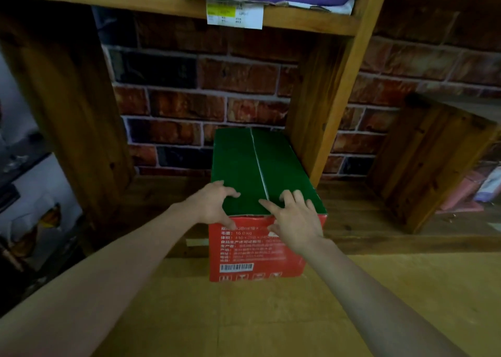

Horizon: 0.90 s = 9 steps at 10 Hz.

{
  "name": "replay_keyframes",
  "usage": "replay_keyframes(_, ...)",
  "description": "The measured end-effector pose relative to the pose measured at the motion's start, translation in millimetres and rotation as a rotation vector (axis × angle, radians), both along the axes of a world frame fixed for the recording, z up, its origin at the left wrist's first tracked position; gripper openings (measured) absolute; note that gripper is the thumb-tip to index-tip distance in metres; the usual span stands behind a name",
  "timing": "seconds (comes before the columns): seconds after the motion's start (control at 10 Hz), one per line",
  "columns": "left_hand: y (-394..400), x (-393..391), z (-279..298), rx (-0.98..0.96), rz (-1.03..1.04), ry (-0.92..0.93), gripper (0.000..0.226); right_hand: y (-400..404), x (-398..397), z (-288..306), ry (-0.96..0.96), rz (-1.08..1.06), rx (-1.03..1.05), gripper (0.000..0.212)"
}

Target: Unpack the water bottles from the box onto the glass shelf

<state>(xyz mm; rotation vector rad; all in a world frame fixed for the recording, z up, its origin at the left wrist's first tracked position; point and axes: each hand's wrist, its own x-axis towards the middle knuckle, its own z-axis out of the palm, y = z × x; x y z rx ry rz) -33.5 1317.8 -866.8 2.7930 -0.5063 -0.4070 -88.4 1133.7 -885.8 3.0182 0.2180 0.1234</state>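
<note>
A closed cardboard box with a green top and a red front stands on a low wooden ledge under a shelf, its two top flaps meeting at a taped seam down the middle. My left hand rests on the near left corner of the top, thumb on the red front, fingers curled on the green flap. My right hand lies on the near right part of the top, its index finger touching the seam. No water bottles and no glass shelf are in view.
A brick wall stands behind the box. Wooden uprights flank it closely on the right and farther on the left. A wooden shelf overhead carries a purple item and papers. A wooden crate stands at the right.
</note>
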Motion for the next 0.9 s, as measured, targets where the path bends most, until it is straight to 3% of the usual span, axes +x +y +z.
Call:
replay_keyframes(0.4,-6.2,23.6,-5.3,-0.030,0.137,-0.144,0.078,19.9,35.4,-10.3,0.022,-0.135,0.207,0.079)
replay_keyframes(0.7,-15.6,4.4,-11.7,0.161,0.121,-0.222,0.073,14.0,20.3,4.5,0.118,-0.081,0.223,0.089)
replay_keyframes(0.9,-26.1,-21.5,3.0,0.064,0.109,-0.316,0.036,12.4,-0.4,23.2,0.097,-0.053,0.225,0.084)
